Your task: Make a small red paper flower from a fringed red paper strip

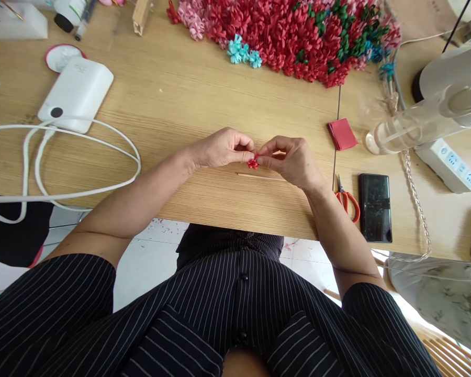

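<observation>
A small red flower (253,163) of curled strips is pinched between my two hands over the wooden table. My left hand (228,147) grips its left side with thumb and forefinger. On the other side, my right hand (286,157) pinches it near the top right. Just below the fingers lies a thin pale stick (259,176), its right end running under my right hand. A stack of red squares (342,134) rests to the right, and red-handled scissors (347,201) lie beyond my right wrist.
Piled red, pink, green and blue flowers (275,39) line the back. At left are a white power bank (76,94) and looping white cable (135,157). A phone (376,208), clear bottle (424,118) and power strip (447,165) are at right.
</observation>
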`<state>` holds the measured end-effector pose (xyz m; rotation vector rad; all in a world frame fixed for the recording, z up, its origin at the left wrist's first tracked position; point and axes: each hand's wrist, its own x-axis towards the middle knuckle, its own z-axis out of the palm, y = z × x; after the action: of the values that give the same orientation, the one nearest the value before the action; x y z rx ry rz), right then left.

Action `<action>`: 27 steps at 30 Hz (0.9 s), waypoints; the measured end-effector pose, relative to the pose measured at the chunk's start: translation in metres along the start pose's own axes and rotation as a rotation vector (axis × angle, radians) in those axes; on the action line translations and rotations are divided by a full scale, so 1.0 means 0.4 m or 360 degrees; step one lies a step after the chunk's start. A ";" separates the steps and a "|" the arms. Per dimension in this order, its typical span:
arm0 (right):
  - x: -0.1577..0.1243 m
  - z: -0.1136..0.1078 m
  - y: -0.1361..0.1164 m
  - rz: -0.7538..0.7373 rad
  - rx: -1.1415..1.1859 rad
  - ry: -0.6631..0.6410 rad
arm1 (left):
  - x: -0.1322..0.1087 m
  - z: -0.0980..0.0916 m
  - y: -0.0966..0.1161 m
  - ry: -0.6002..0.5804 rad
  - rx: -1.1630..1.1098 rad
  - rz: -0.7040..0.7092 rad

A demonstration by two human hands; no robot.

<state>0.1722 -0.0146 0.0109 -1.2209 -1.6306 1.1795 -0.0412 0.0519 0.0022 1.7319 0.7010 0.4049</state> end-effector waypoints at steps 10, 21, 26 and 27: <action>-0.002 0.000 0.003 -0.0075 0.0062 -0.0058 | -0.003 0.000 -0.009 -0.0043 -0.0108 -0.0053; 0.013 -0.005 0.020 0.0353 0.0597 0.0074 | 0.009 0.022 -0.017 0.0412 -0.0428 0.0246; 0.015 -0.004 0.016 0.0540 0.0878 0.0129 | 0.011 0.026 -0.019 0.0465 -0.0293 0.0321; 0.016 -0.004 0.017 0.0560 0.0914 0.0132 | 0.012 0.026 -0.021 0.0496 -0.0271 0.0330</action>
<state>0.1739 -0.0075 0.0052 -1.1724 -0.9292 1.6454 -0.0335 0.0484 -0.0090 1.6001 0.6866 0.8676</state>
